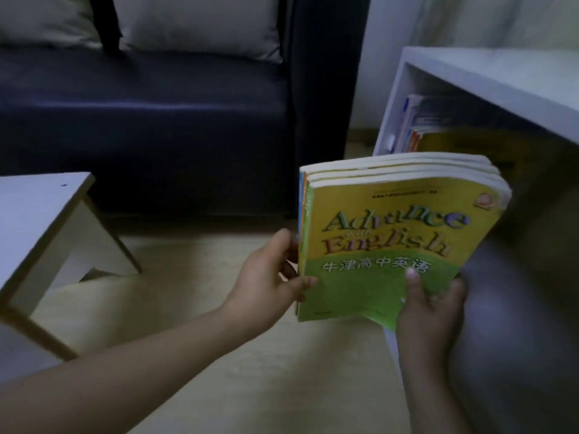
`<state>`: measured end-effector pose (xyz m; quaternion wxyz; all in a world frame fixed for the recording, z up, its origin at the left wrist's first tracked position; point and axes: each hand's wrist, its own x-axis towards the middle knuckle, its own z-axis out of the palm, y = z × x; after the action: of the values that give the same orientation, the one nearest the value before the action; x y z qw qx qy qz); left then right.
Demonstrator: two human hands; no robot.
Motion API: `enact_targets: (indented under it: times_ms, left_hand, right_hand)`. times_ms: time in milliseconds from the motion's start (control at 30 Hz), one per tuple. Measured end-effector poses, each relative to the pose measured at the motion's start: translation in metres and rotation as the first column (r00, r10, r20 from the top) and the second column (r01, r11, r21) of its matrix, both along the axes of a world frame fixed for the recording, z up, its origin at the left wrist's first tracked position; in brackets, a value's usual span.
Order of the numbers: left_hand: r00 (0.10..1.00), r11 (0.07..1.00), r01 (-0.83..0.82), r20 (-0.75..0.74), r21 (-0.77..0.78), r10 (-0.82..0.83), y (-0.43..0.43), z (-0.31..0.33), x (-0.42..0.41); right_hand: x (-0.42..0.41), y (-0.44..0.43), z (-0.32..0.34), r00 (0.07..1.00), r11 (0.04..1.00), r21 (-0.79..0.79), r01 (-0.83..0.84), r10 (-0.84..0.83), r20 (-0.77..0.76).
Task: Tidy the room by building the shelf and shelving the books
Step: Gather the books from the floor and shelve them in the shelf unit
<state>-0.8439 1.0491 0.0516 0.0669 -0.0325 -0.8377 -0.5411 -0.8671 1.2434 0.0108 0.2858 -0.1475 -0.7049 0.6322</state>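
The stack (pixel 391 239) is held upright in the air between both hands, its yellow-green cover facing the camera. The left hand (pixel 266 277) clamps the spine edge, thumb on the cover and fingers behind. The right hand (pixel 429 308) pinches the lower outer corner, thumb on the cover and fingers curled round the back.

The step in hand looks like sliding this stack into the shelf (pixel 470 73), which opens just beyond and to the right of the right hand. To do it well, I judge the hands should squeeze the stack square so no volume slips, then turn it to match the books (pixel 416 126) already standing inside. It should go in bottom edge first, beside those books, below the top board. The bent lower corner under the right thumb needs easing flat.

Counted:
- Stack: one. It shows three page blocks for certain and perhaps a fourth.
- Shelf: one. The books inside it are several, but too blurred to number.
- Hands: two, both gripping.
- Sofa (pixel 156 120): one, beyond the left hand.
- Cushions (pixel 200 23): two, on the sofa.
- Table (pixel 40 220): one, white, well left of the left hand.
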Motion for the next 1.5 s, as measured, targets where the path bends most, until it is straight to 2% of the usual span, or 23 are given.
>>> enact_targets:
  times_ms: [367, 667, 1100, 1300, 1500]
  left_hand:
    - [0.989, 0.986, 0.149, -0.02, 0.07, -0.148, 0.053, -0.005, -0.07]
    - [0.983, 0.975, 0.182, -0.035, 0.129, -0.179, 0.099, -0.023, -0.11]
    - [0.994, 0.969, 0.109, -0.016, 0.223, -0.108, 0.124, -0.022, -0.14]
    - [0.997, 0.995, -0.015, -0.072, 0.104, 0.022, 0.118, -0.024, -0.138]
    - [0.999, 0.992, -0.025, -0.039, 0.122, 0.03, 0.109, -0.024, -0.137]
  right_hand:
    - [-0.05, 0.036, 0.014, 0.951, 0.952, 0.035, 0.303, -0.301, -0.065]
    - [-0.087, 0.072, -0.009, 0.908, 0.907, 0.037, 0.419, -0.417, -0.046]
    - [-0.139, 0.093, -0.012, 0.92, 0.919, 0.046, 0.391, -0.388, -0.061]
    - [-0.144, 0.096, -0.015, 0.931, 0.932, 0.035, 0.36, -0.357, -0.074]
    - [-0.139, 0.084, -0.018, 0.959, 0.966, -0.023, 0.259, -0.26, -0.114]
